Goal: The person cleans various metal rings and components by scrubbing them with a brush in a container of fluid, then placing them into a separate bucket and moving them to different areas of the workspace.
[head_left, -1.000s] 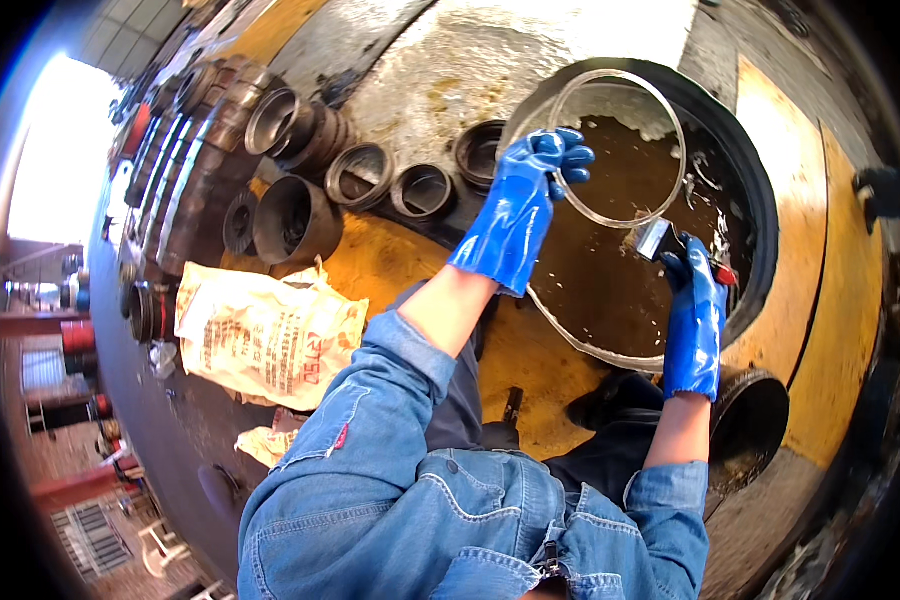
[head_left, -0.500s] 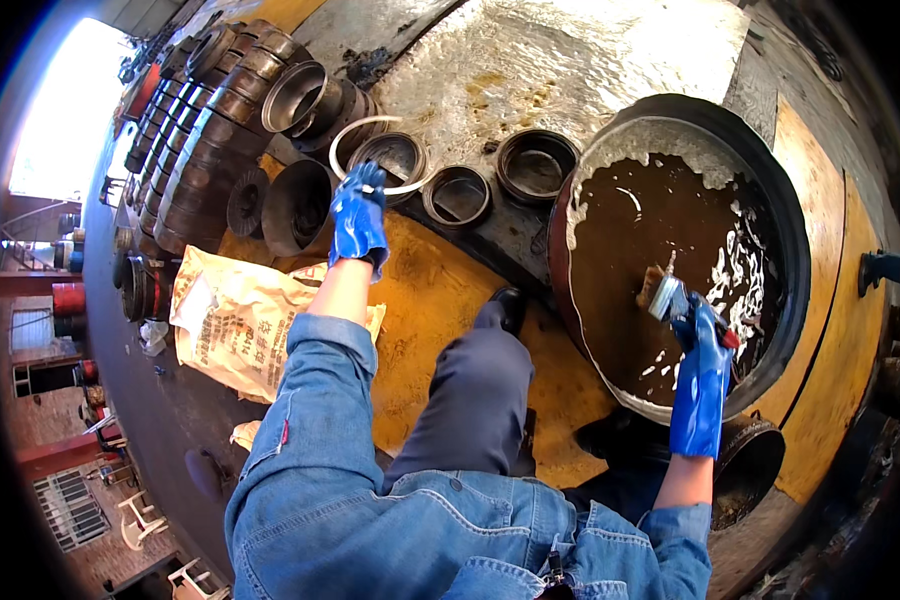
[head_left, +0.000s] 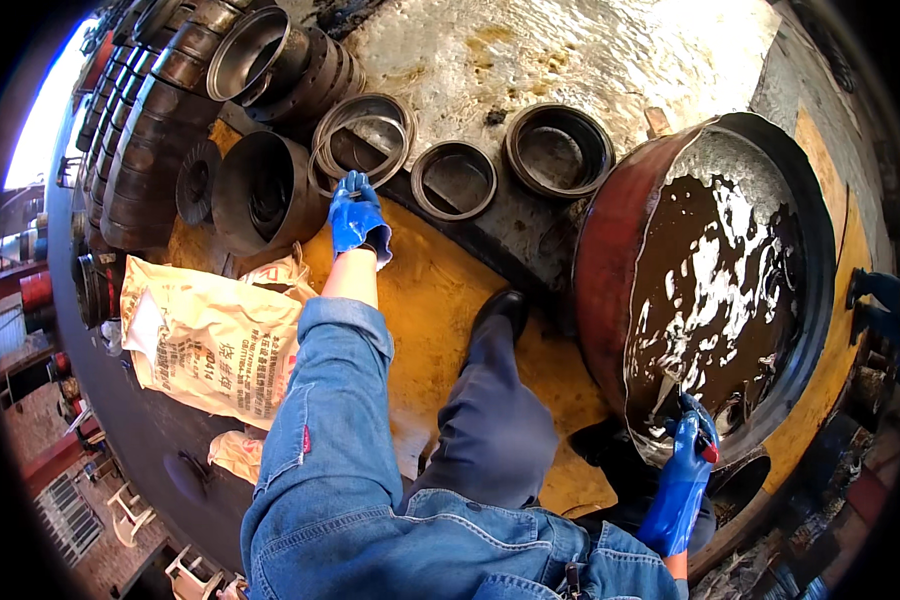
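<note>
My left hand [head_left: 358, 215], in a blue rubber glove, is closed on a thin ring [head_left: 317, 168]. The ring overlaps a round metal housing on the floor, so part of its outline is hard to make out. My right hand [head_left: 688, 450], gloved the same way, grips a paintbrush [head_left: 669, 397] with a red handle. The brush head is low at the near inner wall of a large round tub [head_left: 618, 250]. Dark brown, shiny liquid [head_left: 715, 290] fills the tub, and ripples cross its surface. Whether the bristles are dipped in it, I cannot tell.
Two more round housings [head_left: 454, 180] [head_left: 558, 150] stand on the floor ahead. Stacked metal rings [head_left: 155, 150] and a wide metal cylinder [head_left: 260, 195] are at the far left. A paper sack [head_left: 210, 335] lies by my left arm. My boot [head_left: 500, 318] rests on yellow flooring.
My right hand and the brush have moved down, from over the liquid's middle to the tub's near side. My left hand keeps the ring, now lower over the housing. The view has shifted.
</note>
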Tool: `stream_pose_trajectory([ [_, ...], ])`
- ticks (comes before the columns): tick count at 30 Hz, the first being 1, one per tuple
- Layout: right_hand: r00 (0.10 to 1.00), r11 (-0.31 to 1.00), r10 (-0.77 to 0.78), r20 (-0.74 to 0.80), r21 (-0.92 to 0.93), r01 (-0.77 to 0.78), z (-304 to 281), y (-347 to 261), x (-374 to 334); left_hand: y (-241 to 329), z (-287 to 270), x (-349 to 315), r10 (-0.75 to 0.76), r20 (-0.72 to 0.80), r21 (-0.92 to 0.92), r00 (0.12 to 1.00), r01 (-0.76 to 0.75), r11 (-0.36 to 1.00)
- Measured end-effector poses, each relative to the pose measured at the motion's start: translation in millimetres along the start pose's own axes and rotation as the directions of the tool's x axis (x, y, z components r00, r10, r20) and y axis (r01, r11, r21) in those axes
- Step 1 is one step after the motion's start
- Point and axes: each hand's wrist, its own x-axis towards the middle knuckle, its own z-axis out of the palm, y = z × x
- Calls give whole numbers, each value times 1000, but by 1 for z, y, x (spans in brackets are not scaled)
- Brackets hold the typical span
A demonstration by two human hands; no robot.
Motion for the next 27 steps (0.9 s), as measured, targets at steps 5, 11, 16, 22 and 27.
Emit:
stream_pose_trajectory([
  [5, 994, 992, 107, 14, -66, -106, 5, -2, 8, 1, -31, 19, -24, -39, 192, 999, 31, 981],
  [11, 994, 990, 101, 34, -107, -96, 10, -12, 2, 8, -7, 5, -156, -76, 237, 985, 170, 957],
  [16, 994, 992, 111, 22, -65, -110, 12, -9, 4, 37, 32, 11, -150, -37, 342, 988, 154, 927],
  [22, 997, 995, 67, 40, -80, -64, 16, -10, 5, 51, 47, -15, -77, 1, 903, 997, 33, 429],
  [27, 998, 991, 69, 10, -117, -68, 21, -13, -1, 54, 22, -22, -64, -99, 915, 993, 116, 387],
])
